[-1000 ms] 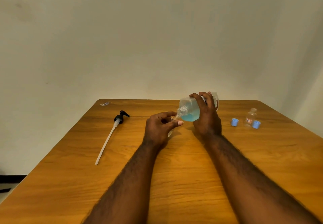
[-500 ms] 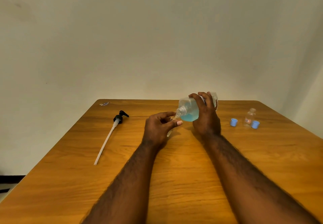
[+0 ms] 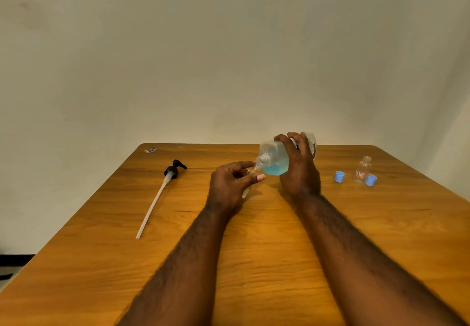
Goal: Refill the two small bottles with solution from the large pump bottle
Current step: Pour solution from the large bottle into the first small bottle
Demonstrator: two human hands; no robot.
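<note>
My right hand (image 3: 300, 170) grips the large clear bottle (image 3: 273, 156), which holds blue solution and is tipped on its side with its open neck pointing left and down. My left hand (image 3: 229, 185) pinches a small clear bottle (image 3: 248, 189), mostly hidden by the fingers, with its mouth right under the large bottle's neck. A second small bottle (image 3: 362, 170) with a red label stands uncapped at the right, between two blue caps (image 3: 339, 176) (image 3: 370, 180).
The black pump head with its long white tube (image 3: 159, 196) lies on the wooden table (image 3: 254, 262) at the left. A small scrap (image 3: 150, 150) sits near the far left corner. A pale wall rises behind the table.
</note>
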